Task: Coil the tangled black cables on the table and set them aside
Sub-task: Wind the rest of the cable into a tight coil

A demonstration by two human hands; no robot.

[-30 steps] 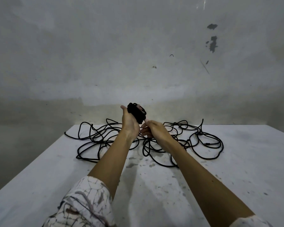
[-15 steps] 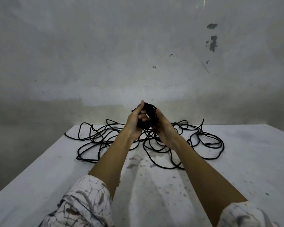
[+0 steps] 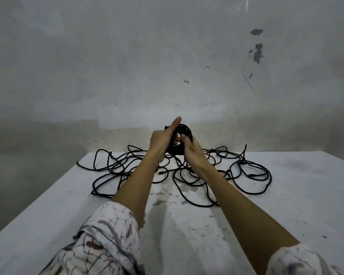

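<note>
Head view, both hands [image 3: 175,143] gripping cable coil [image 3: 184,132]

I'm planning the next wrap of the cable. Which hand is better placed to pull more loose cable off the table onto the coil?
Probably the right hand: the left hand grips the coil and steadies it, while the right sits lower, nearer the loose cable.

A single wide-angle view looks from the person's head, forward and slightly down along both forearms. The hands [image 3: 174,144] sit near frame centre, close to the lens. Beyond them the white tabletop [image 3: 286,195] runs away to a grey wall [image 3: 127,66] facing the camera.
</note>
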